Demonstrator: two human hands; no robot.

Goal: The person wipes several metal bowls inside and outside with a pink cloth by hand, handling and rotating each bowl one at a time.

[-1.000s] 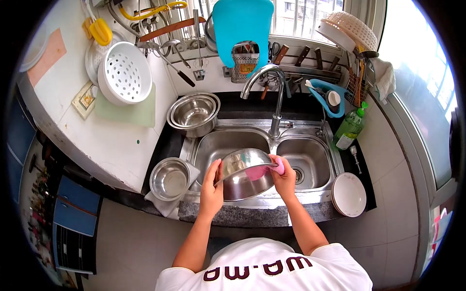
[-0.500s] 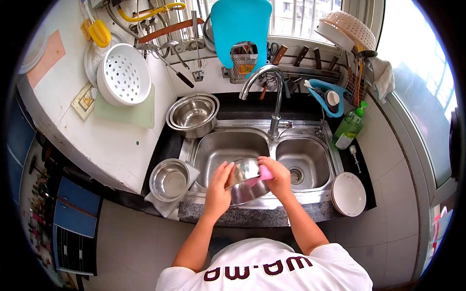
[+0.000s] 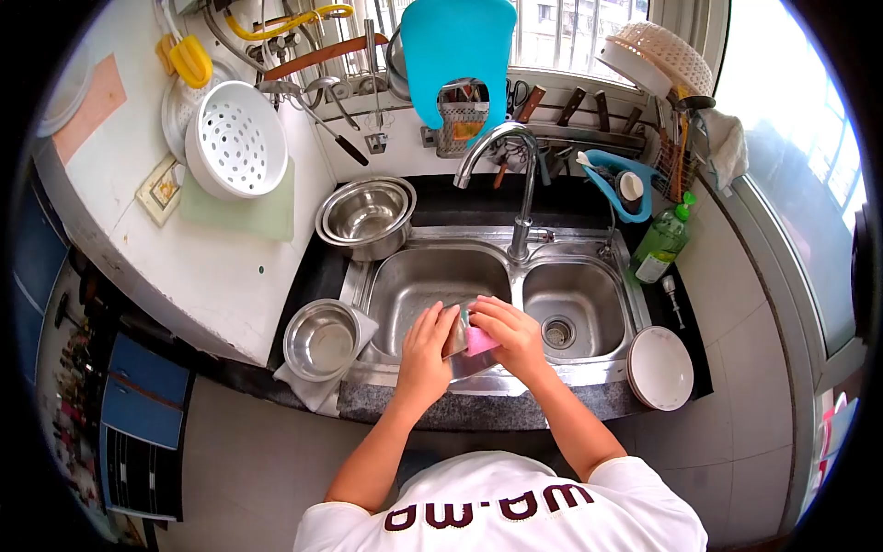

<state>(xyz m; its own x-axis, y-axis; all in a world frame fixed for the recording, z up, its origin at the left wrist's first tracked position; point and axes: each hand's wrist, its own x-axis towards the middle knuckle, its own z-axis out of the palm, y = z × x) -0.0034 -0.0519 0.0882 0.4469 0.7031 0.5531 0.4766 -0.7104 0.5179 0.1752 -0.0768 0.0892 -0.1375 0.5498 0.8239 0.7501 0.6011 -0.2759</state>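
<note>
Over the front edge of the large sink basin [image 3: 432, 271], a shiny metal bowl [image 3: 472, 363] is tilted between my hands. My left hand [image 3: 425, 359] grips its left side, fingers curled over the wall. A pink sponge or cloth [image 3: 480, 341] sits under the fingers of my right hand [image 3: 515, 340], pressed to the bowl's surface. My hands hide much of the bowl, so its full shape does not show.
The faucet [image 3: 524, 198] arches behind the basins. Left of the sink stand nested metal bowls [image 3: 368, 247] and another metal bowl [image 3: 320, 342] on a cloth. White bowls [image 3: 660, 368] and a green soap bottle [image 3: 660, 244] stand to the right.
The bowl has turned in my hands and less of it shows. My left hand has shifted slightly right; my right hand's fingers now reach further over the pink sponge or cloth.
</note>
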